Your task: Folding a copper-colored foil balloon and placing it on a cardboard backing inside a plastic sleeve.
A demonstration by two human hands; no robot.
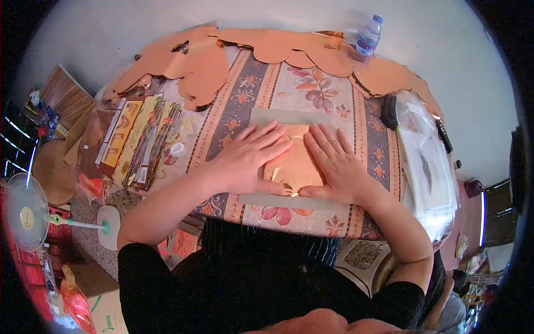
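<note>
A shiny copper-coloured sheet [295, 158] lies on a thin grey board [272, 116] at the near middle of the table. On the sheet's left part my left hand [250, 158] rests flat, its fingers stretched toward the upper right. My right hand [336, 161] lies flat over the sheet's right edge, fingers spread and pointing away from me. Both thumbs reach inward along the near edge, their tips apart. Part of the sheet and board is hidden under my palms. Neither hand grips anything.
Copper-coloured scalloped cut-outs [317, 50] line the table's far side, with a water bottle [369, 37] among them. Printed packaging strips [142, 142] are stacked left. Clear plastic sleeves [423, 161] and a black object [389, 113] sit right. A fan [26, 214] stands at left.
</note>
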